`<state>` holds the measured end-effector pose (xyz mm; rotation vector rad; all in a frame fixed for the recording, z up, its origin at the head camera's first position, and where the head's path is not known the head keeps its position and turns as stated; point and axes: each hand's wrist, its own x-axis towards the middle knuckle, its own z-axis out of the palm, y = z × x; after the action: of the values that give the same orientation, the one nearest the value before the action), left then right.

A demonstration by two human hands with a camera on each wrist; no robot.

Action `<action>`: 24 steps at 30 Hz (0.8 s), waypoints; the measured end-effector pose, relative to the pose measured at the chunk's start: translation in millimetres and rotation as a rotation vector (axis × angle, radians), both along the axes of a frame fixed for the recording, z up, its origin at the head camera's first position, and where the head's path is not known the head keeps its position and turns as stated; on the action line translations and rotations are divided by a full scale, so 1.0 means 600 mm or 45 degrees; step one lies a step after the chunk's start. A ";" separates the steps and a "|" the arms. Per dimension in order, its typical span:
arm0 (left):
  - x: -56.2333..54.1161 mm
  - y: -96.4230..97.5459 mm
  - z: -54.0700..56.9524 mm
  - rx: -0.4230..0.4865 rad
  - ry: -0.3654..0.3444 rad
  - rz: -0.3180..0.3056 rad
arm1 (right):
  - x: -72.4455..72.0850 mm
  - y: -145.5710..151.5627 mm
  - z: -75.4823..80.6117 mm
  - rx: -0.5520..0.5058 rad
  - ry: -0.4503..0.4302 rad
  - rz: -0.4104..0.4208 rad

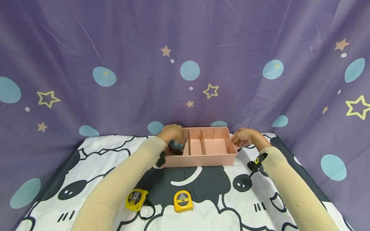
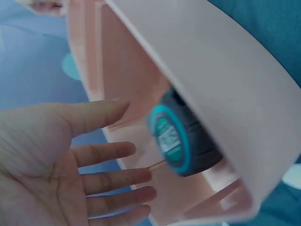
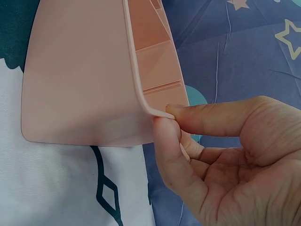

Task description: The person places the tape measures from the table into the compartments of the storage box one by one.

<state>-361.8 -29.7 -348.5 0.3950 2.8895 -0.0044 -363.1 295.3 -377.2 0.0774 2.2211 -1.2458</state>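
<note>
A pink divided box (image 1: 199, 160) stands near the back of the cloth. In its left compartment is a black tape measure with a teal ring (image 2: 176, 134). My left hand (image 2: 66, 165) reaches over that end of the box, fingers spread and straight, just beside the tape measure with nothing in its grasp. At the opposite end my right hand (image 3: 225, 150) pinches the box's rim between thumb and index finger. Nearer the front lie a yellow tape measure with a black wrist strap (image 1: 136, 199) and a rounder yellow tape measure (image 1: 183, 201).
Dividers (image 1: 203, 141) split the box into compartments. A black-and-white cartoon-print cloth (image 1: 202, 218) covers the surface beneath. Directly behind the box hangs a purple curtain (image 1: 231, 96) printed with stars and blue spots.
</note>
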 end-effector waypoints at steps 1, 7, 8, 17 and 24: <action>0.005 -0.004 0.006 0.024 0.024 -0.031 | 0.000 0.000 0.001 0.001 -0.002 0.002; 0.037 -0.022 0.034 0.096 0.196 -0.230 | -0.002 -0.002 0.001 0.011 -0.006 0.003; 0.045 -0.024 0.037 0.103 0.232 -0.266 | -0.002 -0.002 0.001 0.010 -0.007 0.004; 0.124 -0.036 0.037 0.271 0.602 -0.642 | 0.005 0.005 0.005 0.003 -0.011 0.000; 0.188 -0.055 0.001 0.499 0.581 -0.756 | 0.003 0.000 0.005 -0.016 -0.026 0.009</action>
<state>-249.0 -62.8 -347.7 1.4787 3.0602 0.4286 -361.2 295.4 -374.3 0.0770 2.1943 -1.2496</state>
